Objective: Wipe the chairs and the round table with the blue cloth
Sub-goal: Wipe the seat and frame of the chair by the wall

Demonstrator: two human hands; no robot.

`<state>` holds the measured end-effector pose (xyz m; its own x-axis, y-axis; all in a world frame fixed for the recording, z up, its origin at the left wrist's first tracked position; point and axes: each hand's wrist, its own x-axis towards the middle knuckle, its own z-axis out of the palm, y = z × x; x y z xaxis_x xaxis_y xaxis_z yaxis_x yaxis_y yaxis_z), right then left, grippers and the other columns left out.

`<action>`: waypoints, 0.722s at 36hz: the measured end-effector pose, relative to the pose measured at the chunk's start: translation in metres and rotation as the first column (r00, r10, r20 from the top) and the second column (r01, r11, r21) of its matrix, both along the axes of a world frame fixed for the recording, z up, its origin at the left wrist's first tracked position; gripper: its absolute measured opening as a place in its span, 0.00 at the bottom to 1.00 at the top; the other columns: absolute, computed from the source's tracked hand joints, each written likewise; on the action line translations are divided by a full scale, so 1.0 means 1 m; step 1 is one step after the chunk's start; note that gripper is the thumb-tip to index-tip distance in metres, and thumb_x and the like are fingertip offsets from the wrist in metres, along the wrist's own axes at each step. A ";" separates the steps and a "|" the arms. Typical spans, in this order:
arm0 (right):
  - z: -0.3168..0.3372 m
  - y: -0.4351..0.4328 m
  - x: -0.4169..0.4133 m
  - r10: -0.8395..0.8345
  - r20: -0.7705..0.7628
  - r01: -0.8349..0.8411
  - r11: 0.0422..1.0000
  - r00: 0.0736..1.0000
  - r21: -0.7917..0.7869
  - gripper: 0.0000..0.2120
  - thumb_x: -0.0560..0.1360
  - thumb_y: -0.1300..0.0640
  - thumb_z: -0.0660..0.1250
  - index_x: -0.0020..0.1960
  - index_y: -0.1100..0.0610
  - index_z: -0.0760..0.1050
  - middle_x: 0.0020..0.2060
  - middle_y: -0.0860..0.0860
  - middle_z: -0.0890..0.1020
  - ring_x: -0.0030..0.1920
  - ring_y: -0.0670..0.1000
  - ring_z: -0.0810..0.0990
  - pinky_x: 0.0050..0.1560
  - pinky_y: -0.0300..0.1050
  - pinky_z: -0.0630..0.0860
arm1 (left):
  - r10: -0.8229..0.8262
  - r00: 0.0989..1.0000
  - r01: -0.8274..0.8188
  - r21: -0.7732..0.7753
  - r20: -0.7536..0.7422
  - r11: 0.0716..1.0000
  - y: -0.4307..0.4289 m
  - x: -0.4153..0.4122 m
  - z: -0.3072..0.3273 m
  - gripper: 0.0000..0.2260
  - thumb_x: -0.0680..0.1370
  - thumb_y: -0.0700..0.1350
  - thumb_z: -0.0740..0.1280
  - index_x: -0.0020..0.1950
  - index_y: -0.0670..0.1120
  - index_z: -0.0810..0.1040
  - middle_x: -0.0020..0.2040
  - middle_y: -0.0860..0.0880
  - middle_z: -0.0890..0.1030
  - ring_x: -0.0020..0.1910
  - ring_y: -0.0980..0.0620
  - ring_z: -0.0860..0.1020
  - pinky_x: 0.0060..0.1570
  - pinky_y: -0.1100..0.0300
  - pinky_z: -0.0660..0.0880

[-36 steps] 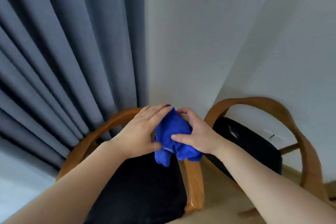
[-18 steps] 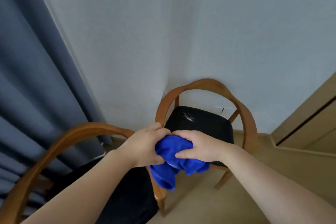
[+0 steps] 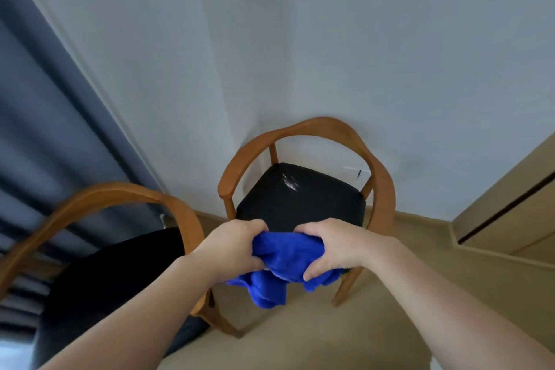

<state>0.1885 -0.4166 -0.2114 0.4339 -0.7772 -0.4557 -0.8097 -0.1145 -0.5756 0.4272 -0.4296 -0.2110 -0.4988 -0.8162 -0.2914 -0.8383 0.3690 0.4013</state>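
A bunched blue cloth [image 3: 285, 261] hangs between both my hands in the lower middle of the head view. My left hand [image 3: 232, 245] grips its left side and my right hand [image 3: 333, 246] grips its right side. Directly behind the cloth stands a wooden armchair with a black seat [image 3: 300, 198] in the room's corner; a light smear shows on the seat. A second wooden chair with a black seat [image 3: 114, 273] stands at the lower left, its curved arm just left of my left forearm. The round table is out of view.
A grey-blue curtain [image 3: 45, 129] hangs along the left. Pale walls meet in a corner behind the far chair. A tan wooden panel or door [image 3: 510, 204] stands at the right. Beige carpet [image 3: 300, 333] covers the floor.
The view has swung right from the curtain and left chair to the corner chair, which now sits centred. Both hands keep hold of the cloth and have spread slightly apart.
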 end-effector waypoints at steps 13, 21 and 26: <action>-0.046 -0.034 -0.027 -0.181 0.219 0.183 0.983 0.959 0.011 0.42 0.68 0.39 0.73 0.76 0.43 0.57 0.71 0.38 0.64 0.69 0.41 0.67 0.68 0.45 0.71 | 0.193 0.980 -0.193 0.008 -0.046 0.981 -0.027 -0.019 -0.014 0.16 0.67 0.55 0.72 0.51 0.60 0.70 0.42 0.59 0.77 0.42 0.61 0.75 0.45 0.61 0.76; -0.077 -0.085 -0.021 -0.144 0.149 0.140 0.989 0.978 0.038 0.41 0.66 0.40 0.76 0.74 0.42 0.60 0.67 0.37 0.69 0.63 0.41 0.71 0.65 0.44 0.72 | 0.011 0.997 -0.009 0.024 -0.082 1.000 -0.090 -0.040 -0.058 0.16 0.69 0.55 0.69 0.54 0.57 0.71 0.46 0.58 0.75 0.46 0.61 0.73 0.49 0.62 0.73; -0.095 -0.125 -0.020 -0.156 0.032 0.153 0.985 0.987 0.075 0.24 0.67 0.42 0.74 0.60 0.41 0.71 0.48 0.40 0.80 0.48 0.42 0.79 0.54 0.45 0.78 | -0.032 0.991 0.040 0.060 -0.130 0.997 -0.135 -0.046 -0.081 0.16 0.69 0.53 0.69 0.56 0.57 0.71 0.46 0.59 0.74 0.47 0.61 0.71 0.49 0.62 0.72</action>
<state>0.1685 -0.5418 -0.3059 0.3290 -0.8019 -0.4988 -0.7921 0.0532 -0.6080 0.3813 -0.5643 -0.2920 -0.5645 -0.7792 -0.2725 -0.7647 0.3693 0.5281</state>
